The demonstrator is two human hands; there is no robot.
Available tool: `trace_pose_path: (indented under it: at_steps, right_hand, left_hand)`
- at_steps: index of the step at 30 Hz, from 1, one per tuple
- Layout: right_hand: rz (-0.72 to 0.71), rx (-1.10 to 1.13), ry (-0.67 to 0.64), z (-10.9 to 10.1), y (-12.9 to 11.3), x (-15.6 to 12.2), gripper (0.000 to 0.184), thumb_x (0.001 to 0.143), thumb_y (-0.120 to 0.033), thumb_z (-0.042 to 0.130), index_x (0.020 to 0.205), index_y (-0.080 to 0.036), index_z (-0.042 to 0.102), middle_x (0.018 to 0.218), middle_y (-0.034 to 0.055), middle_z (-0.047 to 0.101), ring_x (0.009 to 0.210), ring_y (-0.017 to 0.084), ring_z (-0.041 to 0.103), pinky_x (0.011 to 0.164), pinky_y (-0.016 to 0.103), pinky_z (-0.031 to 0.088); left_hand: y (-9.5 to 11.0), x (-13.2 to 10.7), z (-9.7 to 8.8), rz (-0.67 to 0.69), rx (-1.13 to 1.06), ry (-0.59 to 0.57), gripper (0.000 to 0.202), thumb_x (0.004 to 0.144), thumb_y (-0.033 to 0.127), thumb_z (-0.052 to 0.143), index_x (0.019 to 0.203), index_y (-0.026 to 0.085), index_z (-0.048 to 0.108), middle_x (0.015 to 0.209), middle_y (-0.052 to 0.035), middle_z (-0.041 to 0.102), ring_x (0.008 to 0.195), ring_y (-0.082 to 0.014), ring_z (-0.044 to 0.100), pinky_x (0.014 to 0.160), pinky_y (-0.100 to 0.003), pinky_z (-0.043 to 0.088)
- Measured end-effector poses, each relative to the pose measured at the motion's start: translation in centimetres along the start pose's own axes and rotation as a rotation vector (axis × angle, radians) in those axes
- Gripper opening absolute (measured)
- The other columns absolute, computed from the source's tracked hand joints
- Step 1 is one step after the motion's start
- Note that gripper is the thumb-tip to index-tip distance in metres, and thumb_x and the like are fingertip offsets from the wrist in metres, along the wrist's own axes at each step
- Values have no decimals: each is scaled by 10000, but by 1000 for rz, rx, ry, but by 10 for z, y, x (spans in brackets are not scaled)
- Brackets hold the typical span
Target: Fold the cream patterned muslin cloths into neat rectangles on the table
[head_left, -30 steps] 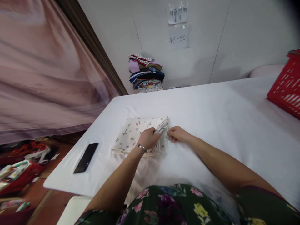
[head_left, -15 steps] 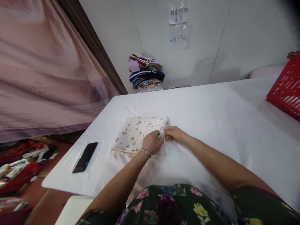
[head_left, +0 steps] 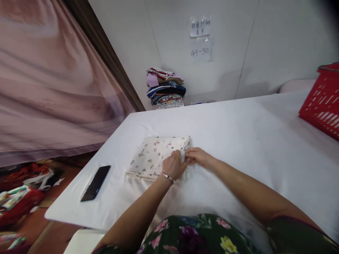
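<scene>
A folded white cloth with small plant and animal prints lies on the white-covered table. My left hand, with a bracelet at its wrist, rests over the cloth's right part, its fingers curled around the gathered edge. Right beside it, my right hand pinches the same right edge between thumb and fingers. Both hands almost meet there. The cloth's right side stands slightly raised and bunched; its near right corner is partly hidden by my left hand.
A black phone lies on the table's left side. Behind the far edge rises a stack of folded fabrics against the wall. A red plastic basket sits at the right. A pink curtain hangs at the left.
The whole view has tipped upward slightly, so things appear lower. My left hand has shifted a little toward the right hand; both stay at the cloth's right edge.
</scene>
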State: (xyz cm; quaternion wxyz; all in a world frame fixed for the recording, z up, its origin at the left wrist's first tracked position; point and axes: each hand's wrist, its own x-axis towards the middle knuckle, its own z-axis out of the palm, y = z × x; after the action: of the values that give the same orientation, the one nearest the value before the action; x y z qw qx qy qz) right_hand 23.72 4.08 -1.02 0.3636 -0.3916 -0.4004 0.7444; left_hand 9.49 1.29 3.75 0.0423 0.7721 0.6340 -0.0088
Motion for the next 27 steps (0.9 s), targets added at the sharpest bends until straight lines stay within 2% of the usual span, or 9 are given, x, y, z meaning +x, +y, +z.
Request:
trace_pose_path:
  at_steps: [3,7,10,12,18,22,27]
  right_hand:
    - [-24,-5,25,-4,2,4,12,671,-142,580,683,-143,581,665,36,662,613,124,622,485,183,490]
    - [-12,157,61,-9,3,11,130,682,-96,547,798,-128,597,804,70,677,692,160,651,568,260,544]
    - [0,252,44,-14,-2,16,244,698,-58,524,921,-128,595,877,85,678,751,167,658,642,287,551]
    - [-6,290,26,-17,-7,20,249,722,-48,497,939,-120,594,895,99,678,782,156,656,692,276,541]
    - [-51,325,80,-26,-22,34,236,751,-34,421,889,-111,597,844,103,681,751,141,651,767,282,520]
    - [-93,281,93,-28,-25,40,212,739,-43,441,851,-115,606,792,85,680,694,147,646,718,299,534]
    - [-72,195,201,-31,-29,47,130,725,-48,493,776,-107,596,702,76,669,622,142,639,660,293,539]
  left_hand:
    - [-4,7,-7,2,-30,-29,255,788,421,470,926,207,475,936,-84,626,835,-246,618,632,-301,406]
    - [-14,17,-21,-31,-114,-58,150,753,288,493,885,221,511,875,-61,651,812,-206,607,613,-264,377]
    - [-20,21,-28,-27,-169,-36,129,735,278,503,849,220,521,813,-44,652,759,-189,599,585,-253,357]
    - [-21,22,-30,-27,-182,-40,116,728,277,507,826,218,524,788,-38,648,739,-185,595,573,-251,350]
    - [-13,20,-19,18,-140,-50,168,726,281,500,876,215,541,845,-50,656,772,-198,600,588,-262,352]
    - [-7,18,-9,35,-96,-91,199,713,264,504,903,215,542,865,-58,661,787,-215,608,590,-270,359]
    - [-7,20,-5,53,-86,-85,198,723,277,497,906,212,537,860,-62,657,783,-215,605,592,-273,359]
